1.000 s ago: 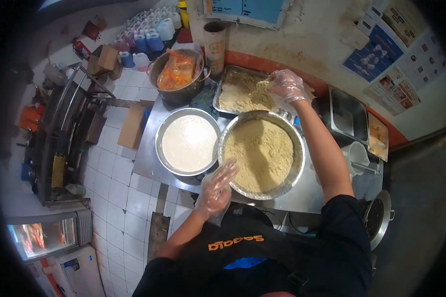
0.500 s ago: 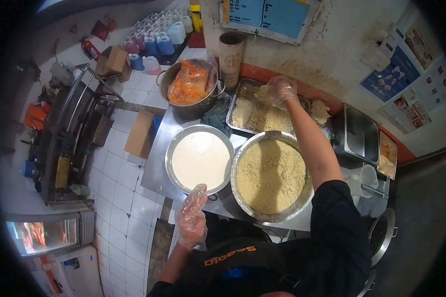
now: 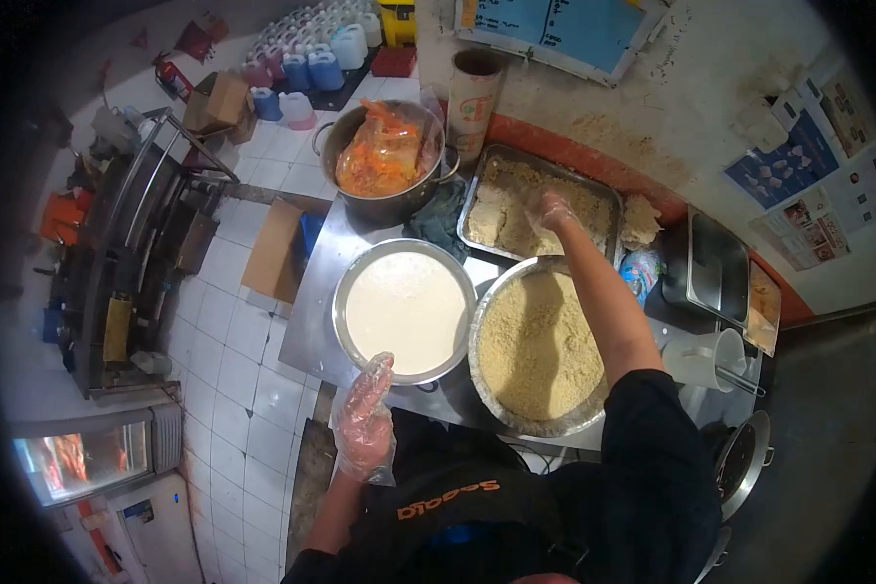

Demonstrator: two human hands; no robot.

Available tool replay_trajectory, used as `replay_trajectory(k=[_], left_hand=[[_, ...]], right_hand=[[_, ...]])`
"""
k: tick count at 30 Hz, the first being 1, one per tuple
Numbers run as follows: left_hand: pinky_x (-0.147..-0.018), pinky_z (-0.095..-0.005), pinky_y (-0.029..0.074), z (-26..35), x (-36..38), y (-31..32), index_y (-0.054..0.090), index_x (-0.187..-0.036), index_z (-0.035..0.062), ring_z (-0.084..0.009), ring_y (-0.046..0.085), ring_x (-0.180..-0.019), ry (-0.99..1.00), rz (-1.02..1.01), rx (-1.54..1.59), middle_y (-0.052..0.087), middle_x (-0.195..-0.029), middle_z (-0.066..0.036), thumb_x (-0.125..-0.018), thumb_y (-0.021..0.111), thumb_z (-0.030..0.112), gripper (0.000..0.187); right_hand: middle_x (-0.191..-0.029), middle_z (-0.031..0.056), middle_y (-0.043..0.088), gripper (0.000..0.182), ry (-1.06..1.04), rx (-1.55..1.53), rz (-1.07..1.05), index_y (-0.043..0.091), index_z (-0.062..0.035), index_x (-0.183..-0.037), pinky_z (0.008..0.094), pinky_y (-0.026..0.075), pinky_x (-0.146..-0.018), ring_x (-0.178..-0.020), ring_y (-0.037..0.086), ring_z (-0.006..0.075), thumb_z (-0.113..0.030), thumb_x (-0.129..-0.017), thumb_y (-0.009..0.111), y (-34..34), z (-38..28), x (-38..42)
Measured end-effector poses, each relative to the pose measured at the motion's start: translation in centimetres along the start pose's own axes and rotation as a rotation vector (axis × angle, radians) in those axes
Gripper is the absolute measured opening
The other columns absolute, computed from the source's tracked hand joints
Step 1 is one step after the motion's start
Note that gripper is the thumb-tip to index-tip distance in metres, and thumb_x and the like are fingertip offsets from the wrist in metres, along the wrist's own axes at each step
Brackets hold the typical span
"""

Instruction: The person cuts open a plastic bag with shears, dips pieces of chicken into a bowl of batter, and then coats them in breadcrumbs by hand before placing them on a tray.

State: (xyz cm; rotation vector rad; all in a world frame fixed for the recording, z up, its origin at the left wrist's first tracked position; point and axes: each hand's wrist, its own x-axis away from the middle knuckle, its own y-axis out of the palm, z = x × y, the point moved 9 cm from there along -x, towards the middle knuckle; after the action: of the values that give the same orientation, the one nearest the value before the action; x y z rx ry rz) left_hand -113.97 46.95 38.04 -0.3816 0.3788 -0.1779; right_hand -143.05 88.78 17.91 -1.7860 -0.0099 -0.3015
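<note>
Two gloved hands, only one busy: right hand reaches into the far metal tray, fingers curled down on a crumbed piece; can't tell if it's gripping. Left hand hangs loosely open, empty, near the batter bowl. Best to set pieces flat, not touching. Crumb bowl looks coarse, dry, sandy; batter smooth and pale.

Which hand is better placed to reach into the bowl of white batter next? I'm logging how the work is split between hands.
Probably the left hand: it hangs free at the near rim of the batter bowl, while the right hand is stretched over the crumb tray at the wall.
</note>
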Motion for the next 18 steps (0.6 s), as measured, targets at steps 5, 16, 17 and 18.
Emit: replay_trajectory(k=[5,16,17,18], left_hand=[[-0.106,-0.0424,0.037,0.0,-0.6,-0.7,0.058,-0.120,-0.0033,-0.0352,0.052,-0.122,-0.073,0.031,-0.003,0.057,-0.126,-0.022,-0.064,0.041,-0.012,0.059],[-0.105,-0.0320,0.036,-8.3,-20.2,-2.0,0.054,-0.124,-0.0064,-0.0230,0.053,-0.121,0.223,0.021,0.104,0.055,-0.131,-0.017,-0.081,0.051,-0.001,0.043],[-0.104,-0.0314,0.037,-10.4,-24.4,-1.3,0.055,-0.122,-0.0065,-0.0214,0.053,-0.120,0.193,-0.016,0.147,0.057,-0.129,-0.014,-0.082,0.051,-0.001,0.041],[-0.103,-0.0308,0.039,-12.5,-28.7,-0.3,0.056,-0.120,-0.0066,-0.0199,0.054,-0.119,0.164,-0.057,0.191,0.058,-0.128,-0.011,-0.083,0.052,0.000,0.038]], right_hand=[[-0.096,0.0196,0.067,0.027,-0.305,0.280,-0.103,0.070,-0.0081,-0.091,0.0404,0.052,-0.073,-0.088,0.066,0.0345,-0.026,-0.070,0.069,7.7,-1.0,-2.3],[-0.125,0.0152,0.059,0.046,0.011,-0.633,0.297,0.061,-0.0086,-0.122,0.0376,0.043,-0.097,-0.114,0.056,0.0307,-0.024,-0.079,0.065,-3.8,0.0,7.2],[-0.128,0.0131,0.058,0.048,0.043,-0.764,0.369,0.059,-0.0072,-0.125,0.0364,0.039,-0.102,-0.120,0.053,0.0294,-0.022,-0.079,0.065,-5.6,0.4,9.7],[-0.130,0.0122,0.057,0.048,0.095,-0.869,0.365,0.059,-0.0074,-0.126,0.0356,0.037,-0.104,-0.122,0.051,0.0278,-0.019,-0.080,0.064,-6.6,0.7,12.0]])
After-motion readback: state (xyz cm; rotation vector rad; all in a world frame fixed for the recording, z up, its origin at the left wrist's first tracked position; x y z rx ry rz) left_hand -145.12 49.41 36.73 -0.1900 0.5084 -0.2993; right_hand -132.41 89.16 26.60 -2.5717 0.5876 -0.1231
